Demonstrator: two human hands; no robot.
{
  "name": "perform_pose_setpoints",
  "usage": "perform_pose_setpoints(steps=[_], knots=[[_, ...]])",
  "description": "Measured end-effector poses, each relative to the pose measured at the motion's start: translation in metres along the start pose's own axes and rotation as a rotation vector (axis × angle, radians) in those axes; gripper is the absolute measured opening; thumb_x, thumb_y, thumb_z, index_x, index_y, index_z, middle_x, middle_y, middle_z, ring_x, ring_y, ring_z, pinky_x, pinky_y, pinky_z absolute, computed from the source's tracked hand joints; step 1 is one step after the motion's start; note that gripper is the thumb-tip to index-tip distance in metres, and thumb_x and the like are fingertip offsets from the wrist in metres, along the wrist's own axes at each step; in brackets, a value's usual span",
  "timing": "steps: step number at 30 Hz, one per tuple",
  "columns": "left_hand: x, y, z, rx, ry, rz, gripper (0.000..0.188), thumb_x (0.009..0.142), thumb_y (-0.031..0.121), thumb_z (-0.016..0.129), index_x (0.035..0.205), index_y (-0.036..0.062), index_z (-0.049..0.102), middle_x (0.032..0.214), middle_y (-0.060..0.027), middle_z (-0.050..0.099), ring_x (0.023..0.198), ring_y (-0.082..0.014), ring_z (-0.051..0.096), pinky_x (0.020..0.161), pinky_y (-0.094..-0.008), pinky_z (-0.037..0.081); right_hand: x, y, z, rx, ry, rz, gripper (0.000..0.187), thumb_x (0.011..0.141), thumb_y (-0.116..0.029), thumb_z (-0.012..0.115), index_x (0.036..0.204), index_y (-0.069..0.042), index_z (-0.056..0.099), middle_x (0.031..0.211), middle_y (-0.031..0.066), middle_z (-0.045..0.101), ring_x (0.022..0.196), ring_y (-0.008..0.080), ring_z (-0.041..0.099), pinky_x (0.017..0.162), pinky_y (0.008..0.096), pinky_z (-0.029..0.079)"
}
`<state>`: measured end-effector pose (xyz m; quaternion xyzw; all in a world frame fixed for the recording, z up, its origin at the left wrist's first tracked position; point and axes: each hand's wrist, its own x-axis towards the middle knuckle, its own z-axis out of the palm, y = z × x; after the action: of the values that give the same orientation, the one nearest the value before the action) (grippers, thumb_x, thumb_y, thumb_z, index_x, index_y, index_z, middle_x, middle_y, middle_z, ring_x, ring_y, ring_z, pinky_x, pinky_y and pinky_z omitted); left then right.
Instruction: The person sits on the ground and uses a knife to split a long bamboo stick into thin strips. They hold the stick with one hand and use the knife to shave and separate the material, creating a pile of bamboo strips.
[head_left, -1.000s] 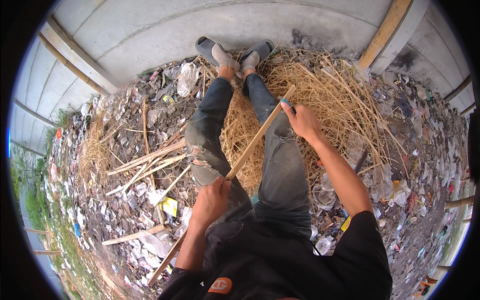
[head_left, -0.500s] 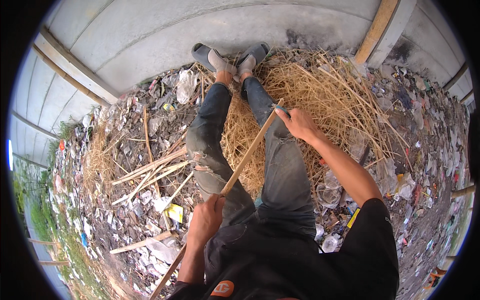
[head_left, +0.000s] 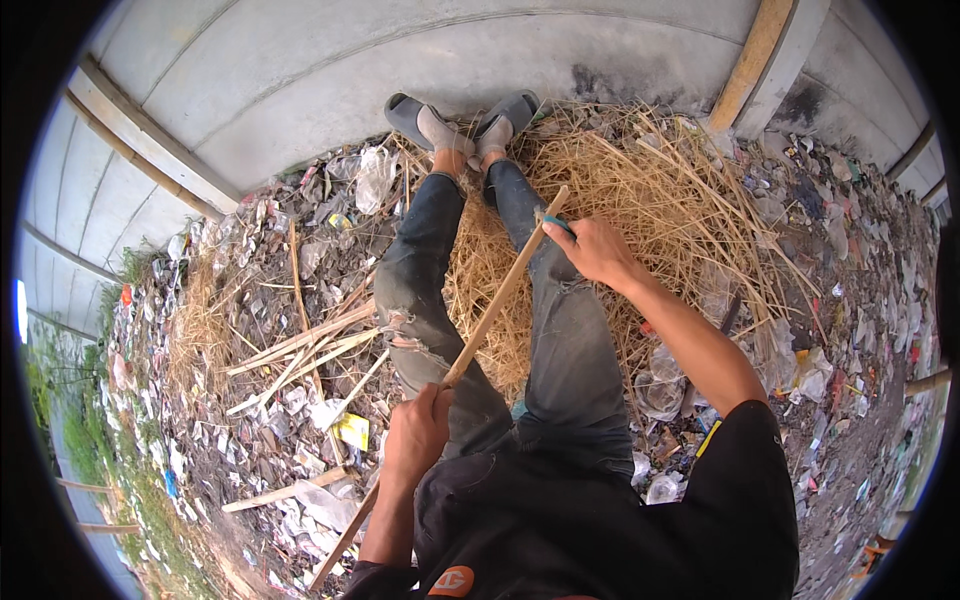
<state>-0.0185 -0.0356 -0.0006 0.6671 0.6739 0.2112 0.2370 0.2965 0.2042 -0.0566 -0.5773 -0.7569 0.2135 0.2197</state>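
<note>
I sit on the ground with my legs in torn jeans stretched out toward a concrete wall. My left hand [head_left: 418, 432] grips the lower part of a long pale wooden stick [head_left: 497, 298] that slants up to the right across my lap. My right hand [head_left: 592, 250] sits at the stick's upper end, closed on a small tool with a teal handle [head_left: 556, 223] pressed against the stick. Whether it has a blade I cannot tell. A heap of dry yellow straw [head_left: 650, 190] lies under and to the right of my legs.
Several split wooden strips [head_left: 300, 345] lie on the litter-strewn ground at my left. Plastic scraps and bottles [head_left: 660, 390] cover the ground on both sides. A grey concrete wall [head_left: 300, 90] curves behind my feet, with a wooden post [head_left: 752, 60] at the upper right.
My right hand with the teal tool has slid a little further up along the stick toward its tip. My left hand keeps its hold lower down.
</note>
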Motion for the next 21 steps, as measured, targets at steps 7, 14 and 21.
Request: perform_pose_setpoints(steps=[7,14,21], knots=[[0.015,0.006,-0.005,0.017,0.029,-0.026,0.022,0.102,0.02,0.061,0.091,0.0011,0.06,0.07,-0.0266,0.063,0.066,-0.0473,0.064,0.057,-0.0521,0.048,-0.041,-0.077,0.015,0.043,-0.14,-0.302,0.079,0.101,-0.069,0.043,0.066,-0.002,0.067,0.047,0.0125,0.053,0.047,0.0311,0.06,0.049,0.0465,0.047],[-0.014,-0.013,-0.015,0.11,0.01,0.027,0.019,0.101,0.017,0.062,0.091,0.0016,0.059,0.068,-0.0248,0.063,0.064,-0.0469,0.064,0.056,-0.0514,0.048,0.049,0.047,-0.012,-0.144,0.007,0.246,0.081,0.102,-0.073,0.036,0.057,-0.007,0.051,0.047,0.0032,0.042,0.043,0.0206,0.045,0.045,0.0423,0.037],[-0.023,-0.027,-0.034,0.035,0.113,-0.056,0.02,0.101,0.012,0.06,0.086,0.0005,0.054,0.063,-0.0209,0.058,0.055,-0.0422,0.059,0.052,-0.0449,0.044,0.028,0.123,-0.069,0.062,0.235,0.404,0.077,0.102,-0.071,0.038,0.053,-0.012,0.044,0.047,-0.0021,0.036,0.04,0.0141,0.031,0.044,0.0376,0.023]])
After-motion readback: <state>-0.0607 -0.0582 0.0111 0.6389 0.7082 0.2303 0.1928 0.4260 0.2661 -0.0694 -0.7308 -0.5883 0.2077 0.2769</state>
